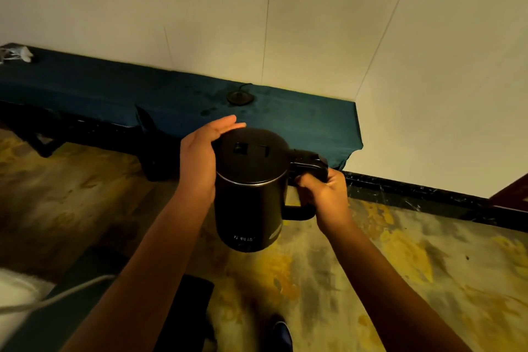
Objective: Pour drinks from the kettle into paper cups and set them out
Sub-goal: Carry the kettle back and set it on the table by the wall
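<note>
Wall (285,14) of pale panels with thin vertical seams fills the upper part of the view, and a dark baseboard (428,190) runs along its foot on the right. Below it the floor (385,266) is mottled in yellow, grey and brown. A long low bench (114,88) covered with dark blue cloth stands against the wall; the cloth shows some darker wet-looking spots near its right end. On this bench, near the right end, lies a round black kettle base (240,97) with a thin cord going toward the wall. At the far left end of the bench lies something white and crumpled, too small to identify.

In front of the bench, held in the air above the floor, is the black kettle (251,197), upright, lid closed, with a thin metal ring under the lid. Near its bottom there is small pale writing, but it cannot be read clearly.

Both bare forearms reach forward from below. The left hand (200,157) lies flat against the left side of the kettle at lid level, fingers straight and together, pointing away. The right hand (323,194) is curled round the handle (308,168) on the right side, gripping it.

At the bottom edge the tip of a dark shoe (281,331) is visible.
</note>
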A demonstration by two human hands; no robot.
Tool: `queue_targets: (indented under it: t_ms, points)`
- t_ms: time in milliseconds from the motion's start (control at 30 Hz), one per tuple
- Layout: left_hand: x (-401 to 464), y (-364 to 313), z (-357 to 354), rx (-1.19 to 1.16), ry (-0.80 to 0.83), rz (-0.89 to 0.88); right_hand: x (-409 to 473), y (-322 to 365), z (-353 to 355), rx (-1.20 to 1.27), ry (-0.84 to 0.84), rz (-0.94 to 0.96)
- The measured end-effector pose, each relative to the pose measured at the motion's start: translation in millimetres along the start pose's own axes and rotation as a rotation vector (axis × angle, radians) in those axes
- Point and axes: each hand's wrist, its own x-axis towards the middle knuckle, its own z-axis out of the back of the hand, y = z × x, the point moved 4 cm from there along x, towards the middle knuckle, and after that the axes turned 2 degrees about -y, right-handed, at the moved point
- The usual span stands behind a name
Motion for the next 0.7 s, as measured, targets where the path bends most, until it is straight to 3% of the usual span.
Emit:
queue_targets:
  t_ms: [400, 700]
  points:
    - [110.4, 24.6, -96.6, 0.019, -0.040, -0.038, 156.8, -0.3, 40.3, 0.012, 0.037, 0.022]
    - [203.7, 43.3, -112.0, 0.019, -0.044, -0.021, 247.1, -17.0, 22.1, 0.042, 0.079, 0.036]
